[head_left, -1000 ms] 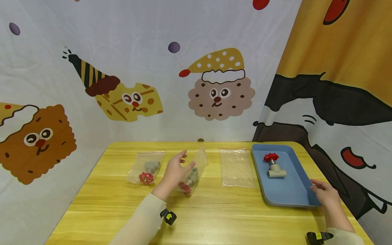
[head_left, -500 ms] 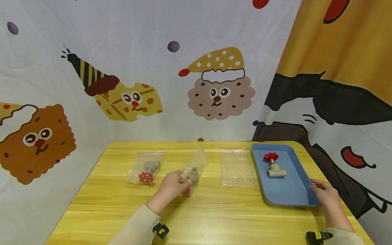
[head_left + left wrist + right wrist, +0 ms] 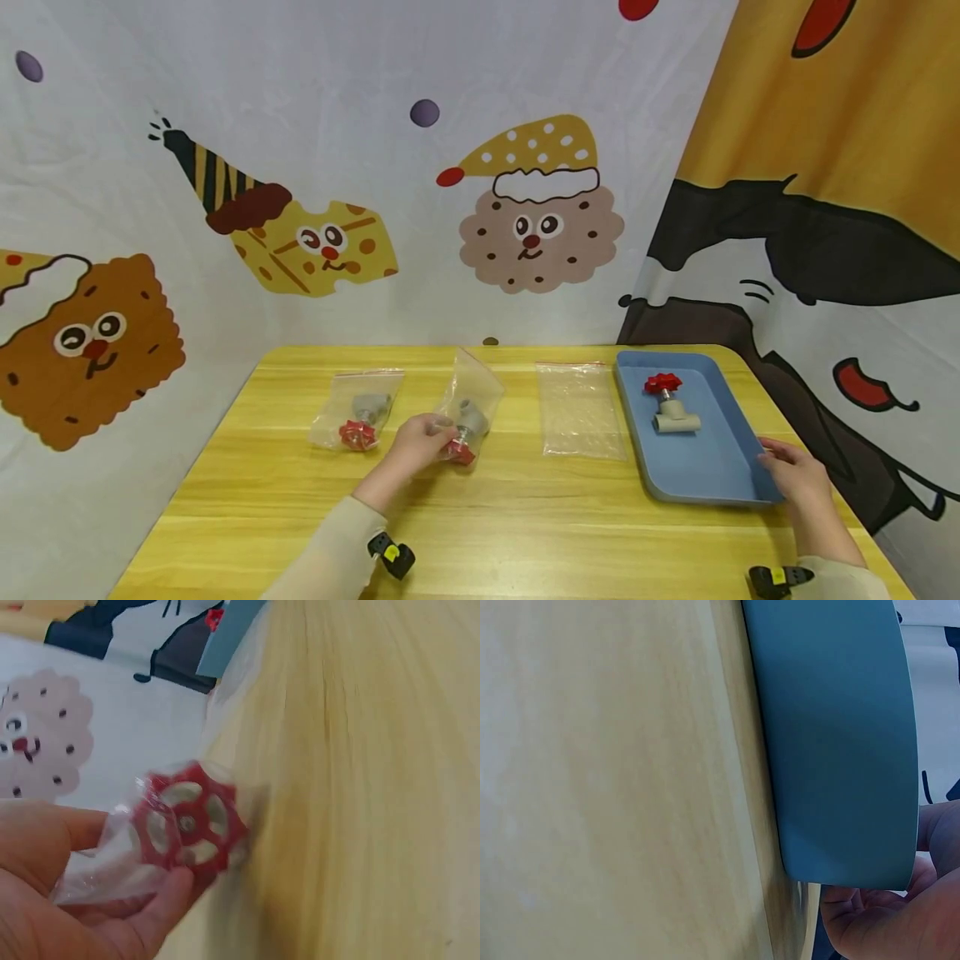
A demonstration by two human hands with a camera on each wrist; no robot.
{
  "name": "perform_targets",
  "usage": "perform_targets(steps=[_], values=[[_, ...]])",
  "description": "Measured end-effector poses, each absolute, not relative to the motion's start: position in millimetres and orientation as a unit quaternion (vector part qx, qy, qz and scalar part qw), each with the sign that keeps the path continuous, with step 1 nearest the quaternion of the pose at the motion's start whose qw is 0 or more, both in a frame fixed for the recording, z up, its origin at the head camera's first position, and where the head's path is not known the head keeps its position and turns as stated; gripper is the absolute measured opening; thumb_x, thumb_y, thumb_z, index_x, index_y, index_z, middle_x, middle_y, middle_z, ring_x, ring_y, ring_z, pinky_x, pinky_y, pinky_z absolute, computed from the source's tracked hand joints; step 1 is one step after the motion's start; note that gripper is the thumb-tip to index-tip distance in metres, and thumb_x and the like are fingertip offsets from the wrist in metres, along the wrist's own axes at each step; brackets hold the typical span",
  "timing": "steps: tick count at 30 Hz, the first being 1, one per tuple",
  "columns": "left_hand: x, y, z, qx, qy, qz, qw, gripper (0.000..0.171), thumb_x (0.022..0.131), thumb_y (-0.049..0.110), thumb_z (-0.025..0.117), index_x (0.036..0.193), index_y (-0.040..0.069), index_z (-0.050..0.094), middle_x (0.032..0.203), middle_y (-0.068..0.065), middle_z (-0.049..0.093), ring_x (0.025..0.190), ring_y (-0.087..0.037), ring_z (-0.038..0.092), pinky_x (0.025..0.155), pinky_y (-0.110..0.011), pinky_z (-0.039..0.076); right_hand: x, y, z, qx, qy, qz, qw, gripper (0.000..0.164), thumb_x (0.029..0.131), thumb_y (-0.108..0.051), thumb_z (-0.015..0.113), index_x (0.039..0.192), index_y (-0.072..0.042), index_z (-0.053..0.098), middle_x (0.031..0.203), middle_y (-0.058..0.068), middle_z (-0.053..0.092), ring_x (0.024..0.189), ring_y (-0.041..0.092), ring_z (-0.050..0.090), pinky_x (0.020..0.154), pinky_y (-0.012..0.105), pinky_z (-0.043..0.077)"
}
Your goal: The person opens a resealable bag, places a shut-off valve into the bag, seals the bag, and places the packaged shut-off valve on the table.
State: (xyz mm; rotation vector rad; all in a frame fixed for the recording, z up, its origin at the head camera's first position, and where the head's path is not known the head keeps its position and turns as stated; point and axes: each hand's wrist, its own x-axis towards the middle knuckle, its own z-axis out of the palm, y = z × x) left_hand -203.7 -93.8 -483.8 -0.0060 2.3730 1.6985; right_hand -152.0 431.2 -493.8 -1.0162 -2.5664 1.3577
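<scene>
My left hand (image 3: 417,444) pinches a clear zip bag (image 3: 480,385) with a grey stop valve (image 3: 471,418) inside. Its fingers are at the valve's red handwheel (image 3: 196,817), seen through the plastic in the left wrist view. The bag's top end points up and away. At the right, my right hand (image 3: 799,473) grips the near right corner of a blue tray (image 3: 712,475), fingertips over the rim. In the right wrist view the curled fingers (image 3: 855,911) show beside the tray's end wall. A beige valve with a red handwheel (image 3: 675,417) lies in the tray.
Left of my left hand lies another bagged valve (image 3: 360,421) with a red wheel. An empty flat zip bag (image 3: 579,410) lies between the held bag and the tray. Behind the wooden table (image 3: 525,533) hangs a cartoon-printed cloth (image 3: 330,100).
My left hand came down from above the middle bag and took hold of it at the handwheel. The bag has shifted and turned slightly. My right hand stays at the tray.
</scene>
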Motion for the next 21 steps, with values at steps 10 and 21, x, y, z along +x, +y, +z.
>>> perform_targets(steps=[10, 21], values=[[-213.1, -89.6, -506.2, -0.04, 0.663, 0.73, 0.16, 0.037, 0.097, 0.006, 0.05, 0.129, -0.012, 0.046, 0.116, -0.027, 0.06, 0.089, -0.017, 0.068, 0.084, -0.031, 0.055, -151.3, 433.5, -496.0, -0.33, -0.832, 0.445, 0.033, 0.046, 0.097, -0.011, 0.048, 0.139, 0.005, 0.039, 0.137, 0.031, 0.037, 0.117, 0.041, 0.039, 0.082, 0.046, 0.041], [-214.8, -83.7, -512.9, -0.105, 0.621, 0.753, 0.187, 0.057, 0.101, 0.023, 0.046, 0.143, -0.007, 0.023, 0.122, -0.018, 0.051, 0.098, -0.021, 0.06, 0.091, -0.041, 0.052, -152.1, 432.9, -495.8, -0.333, -0.832, 0.443, 0.034, 0.047, 0.096, -0.012, 0.049, 0.14, 0.004, 0.039, 0.138, 0.029, 0.037, 0.118, 0.04, 0.04, 0.079, 0.041, 0.042]])
